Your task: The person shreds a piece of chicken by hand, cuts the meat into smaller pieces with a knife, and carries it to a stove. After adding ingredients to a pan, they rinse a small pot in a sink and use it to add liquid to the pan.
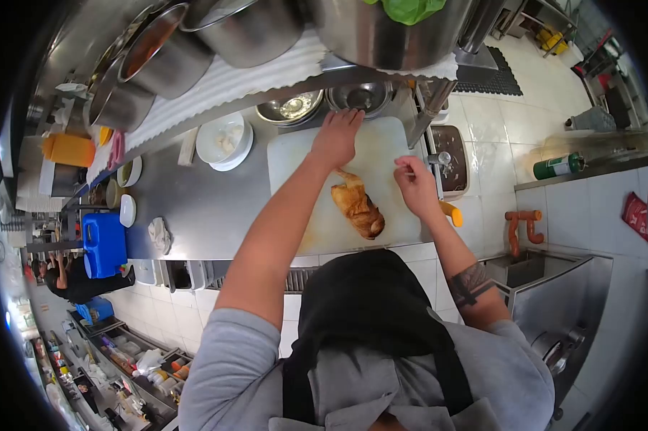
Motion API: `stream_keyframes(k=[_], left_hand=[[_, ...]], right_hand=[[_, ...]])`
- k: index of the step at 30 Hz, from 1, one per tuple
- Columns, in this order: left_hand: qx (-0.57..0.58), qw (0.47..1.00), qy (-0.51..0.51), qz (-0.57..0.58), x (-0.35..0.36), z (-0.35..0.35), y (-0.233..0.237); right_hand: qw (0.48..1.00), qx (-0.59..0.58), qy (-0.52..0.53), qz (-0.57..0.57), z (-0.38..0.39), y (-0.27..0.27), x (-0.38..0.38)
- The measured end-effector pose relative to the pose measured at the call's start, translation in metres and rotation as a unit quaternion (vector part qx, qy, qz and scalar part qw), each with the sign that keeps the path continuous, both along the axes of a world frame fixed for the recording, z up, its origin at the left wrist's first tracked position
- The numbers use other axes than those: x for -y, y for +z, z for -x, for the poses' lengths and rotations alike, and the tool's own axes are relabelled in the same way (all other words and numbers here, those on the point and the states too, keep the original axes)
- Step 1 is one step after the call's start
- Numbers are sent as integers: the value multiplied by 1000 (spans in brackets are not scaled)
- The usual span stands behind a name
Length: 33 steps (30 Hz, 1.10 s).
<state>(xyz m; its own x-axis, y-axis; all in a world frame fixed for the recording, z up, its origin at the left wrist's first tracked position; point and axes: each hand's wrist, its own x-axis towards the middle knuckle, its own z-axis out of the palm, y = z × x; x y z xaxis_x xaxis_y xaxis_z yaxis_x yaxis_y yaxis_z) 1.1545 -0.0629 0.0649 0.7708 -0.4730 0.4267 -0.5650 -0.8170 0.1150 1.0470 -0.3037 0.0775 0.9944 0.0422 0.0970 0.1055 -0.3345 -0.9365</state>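
A golden-brown piece of food, which looks like a croissant (pixel 355 205), lies on the white cutting board (pixel 295 151). My left hand (pixel 338 138) reaches over the far part of the board, its fingers stretched toward the metal bowls (pixel 358 97) behind it. Over the board's right edge, my right hand (pixel 415 183) is closed with its fingers curled, and nothing shows in them. Neither hand touches the croissant. A yellow handle (pixel 451 213) sticks out beside my right wrist; what it belongs to is hidden.
A white bowl (pixel 225 140) with pale pieces stands left of the board. Above the counter runs a shelf with large steel pots (pixel 248 32). A crumpled cloth (pixel 160 235) and a blue jug (pixel 103 244) are at the left. Farther left stands another person (pixel 72 280) in dark clothes.
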Motion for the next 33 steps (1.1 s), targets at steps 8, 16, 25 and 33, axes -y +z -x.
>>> stream_keyframes(k=[8, 16, 25, 33], left_hand=[[-228, 970, 37, -82, -2, -47, 77], [6, 1000, -28, -1, -94, 63, 109], [14, 997, -64, 46, -148, 112, 64], [69, 994, -52, 67, -118, 21, 78]], right_hand=[[999, -39, -4, 24, -86, -6, -28], [952, 118, -174, 221, -188, -36, -75], [876, 114, -120, 453, -180, 27, -71], [966, -108, -230, 50, -20, 64, -49]])
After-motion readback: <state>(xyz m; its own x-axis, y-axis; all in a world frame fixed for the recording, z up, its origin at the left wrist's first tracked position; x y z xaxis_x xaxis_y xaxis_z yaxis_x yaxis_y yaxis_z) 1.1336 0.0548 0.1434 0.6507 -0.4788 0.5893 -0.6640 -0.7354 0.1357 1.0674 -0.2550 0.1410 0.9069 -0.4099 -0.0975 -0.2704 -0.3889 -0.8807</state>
